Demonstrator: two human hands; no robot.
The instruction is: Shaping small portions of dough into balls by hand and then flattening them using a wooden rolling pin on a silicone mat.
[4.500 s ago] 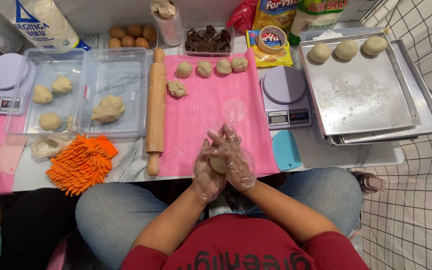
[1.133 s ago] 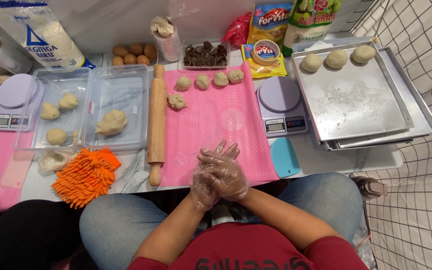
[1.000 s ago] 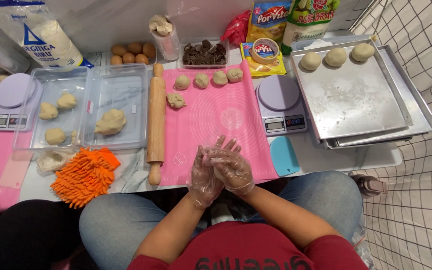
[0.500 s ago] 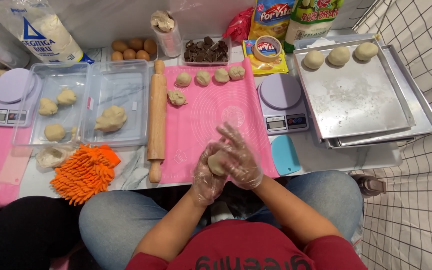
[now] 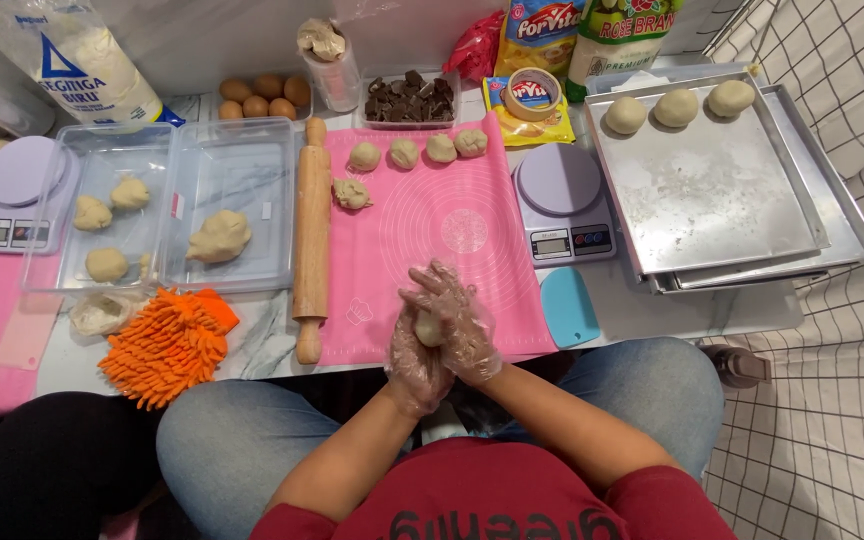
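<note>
A small dough ball (image 5: pixel 428 327) sits pressed between two cupped palms, just over the near edge of the pink silicone mat (image 5: pixel 452 215). The left hand (image 5: pixel 414 362) cups it from below and the right hand (image 5: pixel 460 325) lies over it, fingers spread; both seem to wear thin clear gloves. At 11 o'clock from the hands lies a wooden rolling pin (image 5: pixel 311 238). At 12 o'clock a row of dough pieces (image 5: pixel 417 151) rests on the mat. At 2 o'clock stand a kitchen scale (image 5: pixel 561 200) and a metal tray (image 5: pixel 712 190).
</note>
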